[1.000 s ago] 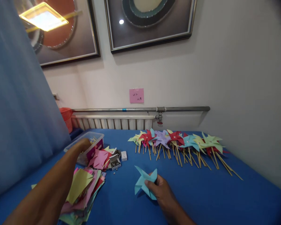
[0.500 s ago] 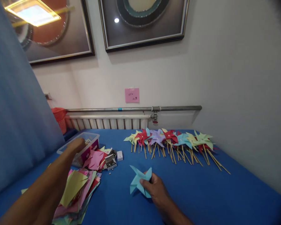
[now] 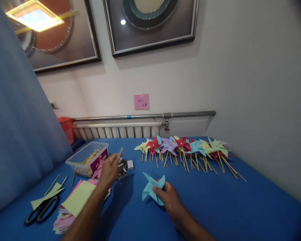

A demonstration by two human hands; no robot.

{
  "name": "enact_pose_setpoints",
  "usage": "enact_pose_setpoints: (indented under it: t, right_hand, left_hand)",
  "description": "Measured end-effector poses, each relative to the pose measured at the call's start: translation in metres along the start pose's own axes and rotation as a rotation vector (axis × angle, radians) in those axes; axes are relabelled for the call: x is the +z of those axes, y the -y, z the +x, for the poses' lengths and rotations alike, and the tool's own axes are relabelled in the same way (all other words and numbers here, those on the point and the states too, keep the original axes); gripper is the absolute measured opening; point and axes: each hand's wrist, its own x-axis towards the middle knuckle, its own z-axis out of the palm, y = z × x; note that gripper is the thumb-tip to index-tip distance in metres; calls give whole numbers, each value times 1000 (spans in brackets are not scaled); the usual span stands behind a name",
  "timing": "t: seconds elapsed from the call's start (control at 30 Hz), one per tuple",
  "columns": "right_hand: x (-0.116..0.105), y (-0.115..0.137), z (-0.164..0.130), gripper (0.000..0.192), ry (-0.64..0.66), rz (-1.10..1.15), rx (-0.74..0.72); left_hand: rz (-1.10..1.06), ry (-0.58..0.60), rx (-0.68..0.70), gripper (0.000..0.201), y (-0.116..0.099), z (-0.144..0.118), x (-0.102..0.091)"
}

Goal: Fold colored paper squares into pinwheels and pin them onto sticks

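My right hand (image 3: 168, 198) holds a folded light blue paper pinwheel head (image 3: 151, 188) against the blue table (image 3: 215, 201). My left hand (image 3: 109, 168) is raised above the table and grips a thin wooden stick (image 3: 120, 151), whose tip pokes up past my fingers. It hovers just right of a clear plastic box (image 3: 88, 161) with more sticks in it. A small open box of metal pins (image 3: 122, 170) lies beside that hand.
A row of finished pinwheels on sticks (image 3: 188, 150) lies at the back of the table. A stack of coloured paper squares (image 3: 75, 204) and black scissors (image 3: 41, 209) lie at the left, with loose sticks. A blue curtain hangs left; a radiator runs along the wall.
My left hand has drawn back out of the plastic box with a stick and moved right toward the middle. My right hand stays on the blue pinwheel.
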Motion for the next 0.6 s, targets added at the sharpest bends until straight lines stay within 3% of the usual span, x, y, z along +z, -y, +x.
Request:
enact_pose_setpoints:
  t: [0.1, 0.2, 0.6]
  right_hand:
    - [-4, -1, 3, 29, -61, 48, -1]
    - [-8, -3, 8, 33, -132, 62, 7]
    - [-12, -1, 3, 36, -98, 147, 5]
  left_hand:
    - [-255, 225, -7, 29, -1, -44, 54]
    - [-318, 339, 36, 26, 3, -64, 78]
    - [-199, 449, 29, 22, 0, -65, 68]
